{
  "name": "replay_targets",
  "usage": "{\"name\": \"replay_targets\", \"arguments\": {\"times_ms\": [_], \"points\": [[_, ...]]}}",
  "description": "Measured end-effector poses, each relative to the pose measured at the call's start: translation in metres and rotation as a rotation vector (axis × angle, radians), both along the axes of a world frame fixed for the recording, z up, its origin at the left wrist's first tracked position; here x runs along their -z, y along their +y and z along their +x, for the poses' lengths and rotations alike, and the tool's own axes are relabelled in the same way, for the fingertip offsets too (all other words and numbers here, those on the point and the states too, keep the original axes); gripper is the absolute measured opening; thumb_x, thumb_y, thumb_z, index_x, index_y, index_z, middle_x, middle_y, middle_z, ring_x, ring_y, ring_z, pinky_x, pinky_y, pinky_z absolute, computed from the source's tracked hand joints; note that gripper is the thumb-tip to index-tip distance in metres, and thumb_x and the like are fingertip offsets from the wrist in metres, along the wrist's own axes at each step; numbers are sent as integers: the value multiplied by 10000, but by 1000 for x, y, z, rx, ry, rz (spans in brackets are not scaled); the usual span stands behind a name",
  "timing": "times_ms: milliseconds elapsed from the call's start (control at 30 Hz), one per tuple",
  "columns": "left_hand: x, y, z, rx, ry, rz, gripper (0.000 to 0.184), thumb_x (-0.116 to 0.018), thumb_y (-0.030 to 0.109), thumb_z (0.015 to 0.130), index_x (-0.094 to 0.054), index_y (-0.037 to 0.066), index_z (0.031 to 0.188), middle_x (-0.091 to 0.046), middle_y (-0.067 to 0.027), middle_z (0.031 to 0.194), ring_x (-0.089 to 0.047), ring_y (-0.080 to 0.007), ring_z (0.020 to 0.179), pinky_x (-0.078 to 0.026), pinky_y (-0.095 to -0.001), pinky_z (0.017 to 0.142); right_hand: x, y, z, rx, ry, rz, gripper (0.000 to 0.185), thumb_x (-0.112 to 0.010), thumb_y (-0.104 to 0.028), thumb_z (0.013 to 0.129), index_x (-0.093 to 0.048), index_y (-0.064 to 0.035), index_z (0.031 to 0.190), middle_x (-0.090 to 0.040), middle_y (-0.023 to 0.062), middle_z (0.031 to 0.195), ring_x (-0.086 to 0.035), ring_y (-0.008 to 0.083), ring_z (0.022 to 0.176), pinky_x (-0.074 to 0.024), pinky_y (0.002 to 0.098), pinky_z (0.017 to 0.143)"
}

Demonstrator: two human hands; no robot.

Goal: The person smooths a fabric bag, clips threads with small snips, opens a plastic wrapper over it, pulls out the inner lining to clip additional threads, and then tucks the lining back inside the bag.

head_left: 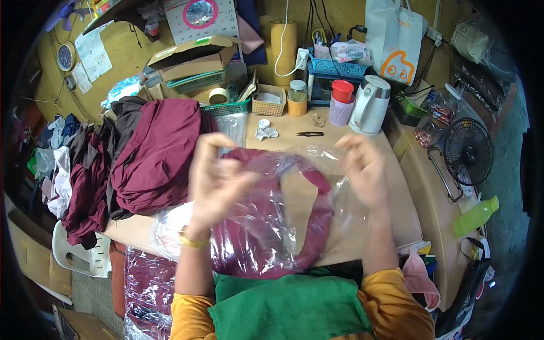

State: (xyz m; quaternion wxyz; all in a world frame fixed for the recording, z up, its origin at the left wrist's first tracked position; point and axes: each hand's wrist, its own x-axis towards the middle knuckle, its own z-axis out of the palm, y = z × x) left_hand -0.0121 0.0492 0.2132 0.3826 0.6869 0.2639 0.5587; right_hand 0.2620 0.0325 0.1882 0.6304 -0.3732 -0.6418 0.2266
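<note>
A clear plastic bag [283, 229] lies in front of me with a folded maroon garment [243, 241] in it, and a curved maroon band [321, 221] shows at the right. My left hand [222, 184] is over the bag's left part, fingers bent and thumb apart, smeared by motion; whether it grips the film cannot be made out. On the other side, my right hand [364, 170] is raised with curled fingers pinched at the bag's upper right edge. This hand is blurred too.
Maroon garments [158, 153] are piled at the left. Thread snips [310, 134], a crumpled white piece [266, 130], a kettle [371, 105] and a lidded jar [297, 97] stand or lie toward the back. A black fan [468, 152] and green bottle [476, 216] are at the right.
</note>
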Motion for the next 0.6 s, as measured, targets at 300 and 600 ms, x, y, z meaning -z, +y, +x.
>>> {"name": "replay_targets", "arguments": {"times_ms": [300,600], "points": [[62,3,64,82,191,-35,804,-683,-85,737,-292,30,1430,-540,-142,1113,-597,-217,823,-491,-366,715,43,-3,-66,-172,-36,-101,79,-667,34,867,-687,19,941,-701,71,849,-559,59,642,-481,254,567],[78,-11,41,-2,575,240,300,-626,-60,733,-565,89,986,-500,-91,838,-515,-265,851,-352,-359,815,42,5,-50,268,-130,-81,19,-623,32,891,-614,24,907,-671,148,906,-676,202,715,-530,304,658]]}}
